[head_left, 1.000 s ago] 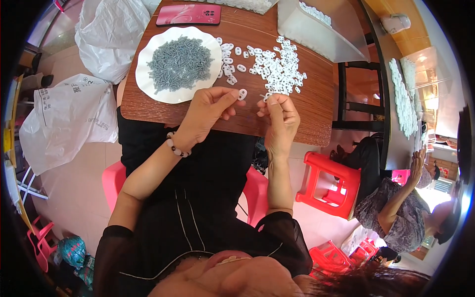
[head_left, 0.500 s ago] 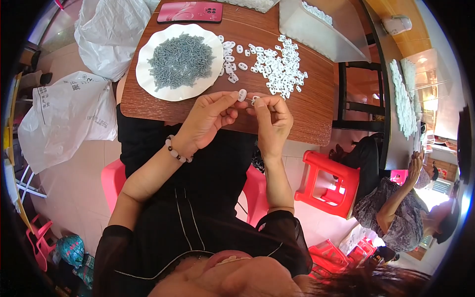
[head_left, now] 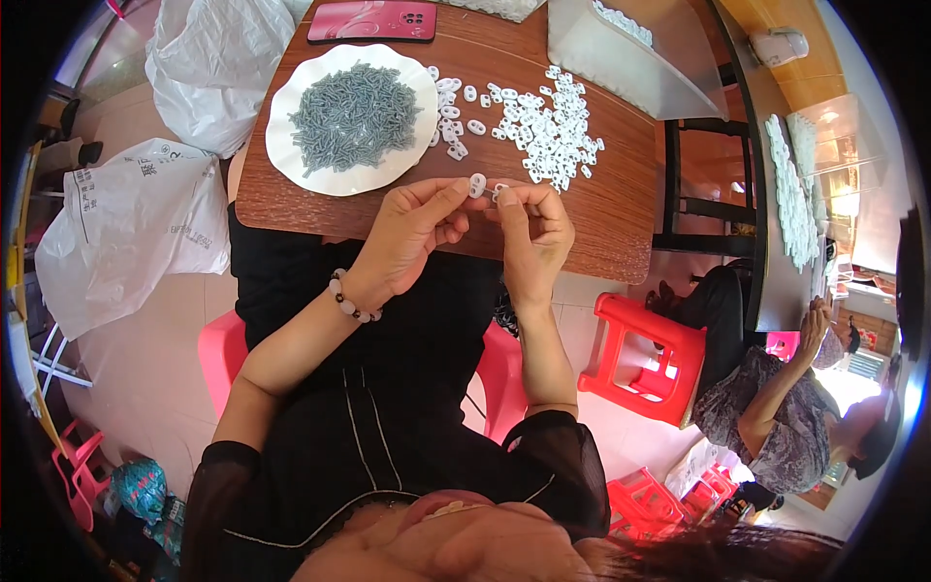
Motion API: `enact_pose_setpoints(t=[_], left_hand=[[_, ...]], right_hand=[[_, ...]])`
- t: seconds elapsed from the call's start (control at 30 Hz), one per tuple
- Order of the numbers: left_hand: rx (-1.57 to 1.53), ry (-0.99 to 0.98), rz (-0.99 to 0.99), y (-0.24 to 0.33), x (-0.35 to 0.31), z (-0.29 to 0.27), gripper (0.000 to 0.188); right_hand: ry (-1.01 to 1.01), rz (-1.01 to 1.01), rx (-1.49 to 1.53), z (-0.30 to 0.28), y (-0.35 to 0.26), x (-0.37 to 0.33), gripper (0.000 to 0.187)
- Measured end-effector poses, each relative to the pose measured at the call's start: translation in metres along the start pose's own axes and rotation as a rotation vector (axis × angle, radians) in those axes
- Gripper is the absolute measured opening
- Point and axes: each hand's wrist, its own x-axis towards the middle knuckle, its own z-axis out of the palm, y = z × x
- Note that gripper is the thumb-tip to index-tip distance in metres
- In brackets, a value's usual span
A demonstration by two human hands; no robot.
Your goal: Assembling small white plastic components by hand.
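Over the front edge of the brown table, my left hand (head_left: 412, 225) pinches a white oval plastic piece with two holes (head_left: 477, 185) between thumb and fingertips. Close beside it, my right hand (head_left: 535, 238) pinches a smaller white plastic piece (head_left: 499, 190), mostly covered by the thumb and finger. A thin link seems to run between the two pieces, too small to make out. Just beyond my left hand stands a scalloped white plate (head_left: 281, 136) heaped with small grey-blue rods (head_left: 357, 116). Past my right hand lies a loose pile of small white two-hole pieces (head_left: 553, 131).
Several larger white pieces (head_left: 449, 112) lie right of the plate. A pink phone (head_left: 371, 22) rests at the table's far left, and a translucent tray (head_left: 630, 63) stands far right. White sacks (head_left: 136, 233) are at left. A red stool (head_left: 645, 359) and another seated person (head_left: 776, 417) are at right.
The larger white piece in my left hand has turned slightly, so its holes show more. Both hands stay almost in the same place, still pinching.
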Motion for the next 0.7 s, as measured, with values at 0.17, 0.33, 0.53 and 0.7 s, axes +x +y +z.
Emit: enact_pose_setpoints(t=[0.17, 0.33, 0.53, 0.7], left_hand=[[-0.007, 0.010, -0.003, -0.0013, -0.0007, 0.0007, 0.024], [0.018, 0.003, 0.051, -0.0022, -0.0014, 0.0009, 0.024], [0.197, 0.054, 0.175, -0.0019, -0.0023, 0.0033, 0.025], [0.278, 0.092, 0.238, -0.0079, -0.0033, 0.0040, 0.024]], right_hand=[[0.005, 0.001, -0.018, -0.0005, 0.0003, -0.0001, 0.008], [0.010, -0.008, -0.080, -0.0013, 0.0027, 0.0005, 0.003], [-0.004, -0.050, -0.109, 0.0023, 0.0034, 0.0008, 0.004], [-0.027, -0.089, -0.091, 0.0056, 0.0058, -0.0015, 0.004]])
